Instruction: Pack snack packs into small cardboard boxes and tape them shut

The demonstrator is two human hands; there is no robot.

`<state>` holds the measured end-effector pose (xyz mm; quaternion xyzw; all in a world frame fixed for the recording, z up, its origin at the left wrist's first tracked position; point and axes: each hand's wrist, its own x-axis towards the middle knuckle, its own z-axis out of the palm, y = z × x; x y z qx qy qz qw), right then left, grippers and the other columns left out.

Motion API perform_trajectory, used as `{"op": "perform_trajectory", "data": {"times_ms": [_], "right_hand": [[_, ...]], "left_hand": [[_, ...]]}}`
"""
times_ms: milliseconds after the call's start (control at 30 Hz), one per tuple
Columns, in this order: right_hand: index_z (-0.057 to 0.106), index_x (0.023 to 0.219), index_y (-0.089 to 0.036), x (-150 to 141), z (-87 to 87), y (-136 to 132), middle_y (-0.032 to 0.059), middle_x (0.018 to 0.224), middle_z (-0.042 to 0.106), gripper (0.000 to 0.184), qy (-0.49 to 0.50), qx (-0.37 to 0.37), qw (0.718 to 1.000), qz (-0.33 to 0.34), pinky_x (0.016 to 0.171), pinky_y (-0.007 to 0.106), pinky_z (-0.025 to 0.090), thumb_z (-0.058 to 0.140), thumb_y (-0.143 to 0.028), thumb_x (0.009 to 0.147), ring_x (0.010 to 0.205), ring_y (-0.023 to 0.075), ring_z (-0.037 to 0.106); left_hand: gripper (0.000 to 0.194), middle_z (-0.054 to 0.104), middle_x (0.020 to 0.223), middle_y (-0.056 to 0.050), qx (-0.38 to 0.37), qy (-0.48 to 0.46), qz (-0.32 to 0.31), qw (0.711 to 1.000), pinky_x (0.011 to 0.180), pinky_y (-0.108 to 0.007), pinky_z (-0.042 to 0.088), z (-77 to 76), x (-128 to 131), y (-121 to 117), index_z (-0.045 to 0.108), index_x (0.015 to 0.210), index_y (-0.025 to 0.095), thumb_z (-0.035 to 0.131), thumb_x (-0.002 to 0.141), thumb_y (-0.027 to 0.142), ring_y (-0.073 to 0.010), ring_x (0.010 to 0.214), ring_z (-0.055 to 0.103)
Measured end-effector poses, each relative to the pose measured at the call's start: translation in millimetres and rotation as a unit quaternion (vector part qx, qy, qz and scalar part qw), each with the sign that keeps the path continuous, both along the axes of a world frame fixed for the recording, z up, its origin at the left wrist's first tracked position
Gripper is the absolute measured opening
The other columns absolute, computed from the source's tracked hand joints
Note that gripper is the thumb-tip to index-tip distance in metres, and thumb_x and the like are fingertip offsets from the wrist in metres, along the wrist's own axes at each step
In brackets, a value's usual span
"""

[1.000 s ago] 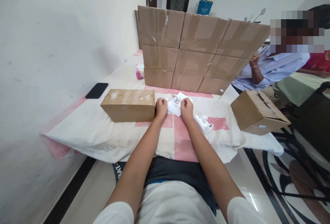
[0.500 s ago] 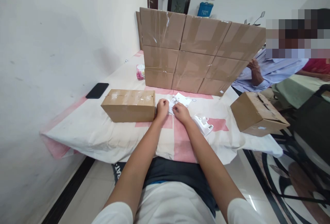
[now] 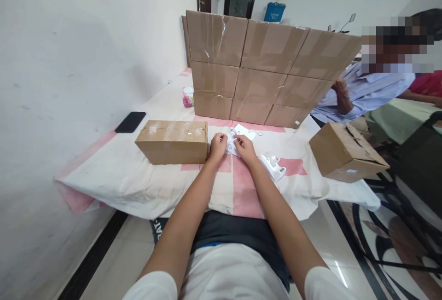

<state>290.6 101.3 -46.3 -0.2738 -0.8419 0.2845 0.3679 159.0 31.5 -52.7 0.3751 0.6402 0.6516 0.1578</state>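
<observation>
My left hand (image 3: 218, 145) is closed beside the right end of a taped cardboard box (image 3: 177, 152). What its fingers pinch is too small to make out. My right hand (image 3: 245, 146) is close by, thumb and fingertips drawn together over a white sheet of paper (image 3: 246, 131); whatever they hold is also unclear. Small clear and whitish bits (image 3: 232, 135) lie on the sheet between the two hands. Just right of my right wrist sits a white tape dispenser (image 3: 274, 167) with a roll in it.
A tall wall of joined cardboard boxes (image 3: 260, 83) stands behind the paper. An open-topped carton (image 3: 347, 152) is at the table's right, a black phone-like slab (image 3: 130, 122) at the left, a pink packet (image 3: 188, 96) behind. Another person (image 3: 366, 88) sits at the right.
My right hand moved left and came nearer my left hand over the paper, then shifted slightly back to the right. My left hand stayed almost in place.
</observation>
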Motion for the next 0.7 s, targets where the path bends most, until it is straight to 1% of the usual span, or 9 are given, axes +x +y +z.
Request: {"op": "perform_trajectory", "data": {"times_ms": [67,100,133,200,300,400,533,700], "right_hand": [[0.067,0.118,-0.018,-0.8,-0.9,2.0,0.0076,0.098,0.064,0.037,0.028,-0.018,0.999,0.002,0.075,0.034,0.05,0.051,-0.036,0.09,0.078,0.0187,0.059],[0.067,0.118,-0.018,-1.2,-1.3,2.5,0.0076,0.099,0.064,0.038,0.037,-0.027,0.999,0.007,0.074,0.033,0.05,0.052,-0.038,0.089,0.079,0.0187,0.059],[0.068,0.115,-0.018,-1.6,-1.8,2.7,0.0075,0.099,0.065,0.037,0.045,-0.035,0.998,0.011,0.074,0.033,0.05,0.054,-0.039,0.088,0.079,0.0187,0.06],[0.07,0.1,-0.018,-2.2,-2.3,2.6,0.0071,0.096,0.066,0.031,0.057,-0.05,0.997,0.016,0.074,0.033,0.05,0.057,-0.041,0.085,0.079,0.0191,0.061],[0.067,0.081,-0.019,-2.1,-1.8,2.0,0.0056,0.087,0.067,0.023,0.07,-0.069,0.995,0.013,0.076,0.034,0.05,0.059,-0.041,0.082,0.078,0.0197,0.061],[0.064,0.077,-0.02,-1.1,-0.1,1.7,0.0042,0.081,0.067,0.022,0.079,-0.082,0.994,0.002,0.077,0.034,0.05,0.058,-0.04,0.081,0.077,0.0198,0.061],[0.062,0.075,-0.02,-0.8,1.6,1.5,0.0037,0.079,0.066,0.019,0.08,-0.092,0.992,-0.022,0.078,0.035,0.05,0.057,-0.038,0.079,0.076,0.0198,0.06],[0.06,0.072,-0.021,-1.6,3.3,0.4,0.0052,0.08,0.065,0.015,0.083,-0.1,0.99,-0.052,0.077,0.035,0.049,0.057,-0.035,0.076,0.075,0.0201,0.057]], "left_hand": [[0.013,0.064,0.083,-0.001,0.005,0.003,-0.021,1.0,0.076,-0.027,0.045,0.9,1.7,0.4,0.06,0.075,0.021,0.055,0.087,0.021,-0.0165,0.082,0.059],[0.013,0.065,0.082,0.0,0.007,0.006,-0.034,0.999,0.075,-0.026,0.045,1.4,2.7,0.6,0.06,0.075,0.021,0.056,0.087,0.021,-0.0162,0.08,0.059],[0.013,0.065,0.081,0.0,0.009,0.009,-0.048,0.999,0.074,-0.026,0.045,2.0,3.7,0.6,0.061,0.074,0.021,0.057,0.086,0.021,-0.0159,0.079,0.06],[0.013,0.065,0.08,0.0,0.014,0.016,-0.071,0.997,0.074,-0.025,0.045,3.0,5.4,0.5,0.062,0.073,0.021,0.057,0.085,0.02,-0.0155,0.078,0.06],[0.014,0.065,0.08,0.0,0.02,0.023,-0.085,0.996,0.074,-0.025,0.045,3.9,6.8,-0.2,0.062,0.073,0.021,0.056,0.085,0.019,-0.0156,0.079,0.06],[0.014,0.065,0.081,-0.001,0.022,0.027,-0.079,0.996,0.073,-0.026,0.044,4.2,7.5,-1.0,0.061,0.073,0.021,0.056,0.085,0.019,-0.016,0.078,0.06],[0.015,0.063,0.08,0.0,0.021,0.032,-0.064,0.997,0.074,-0.026,0.044,5.5,7.4,-2.4,0.059,0.07,0.021,0.057,0.084,0.017,-0.0162,0.078,0.058],[0.017,0.06,0.081,-0.001,0.009,0.004,0.008,1.0,0.076,-0.027,0.043,9.5,0.8,-4.7,0.055,0.073,0.021,0.048,0.088,0.017,-0.0163,0.081,0.056]]}}
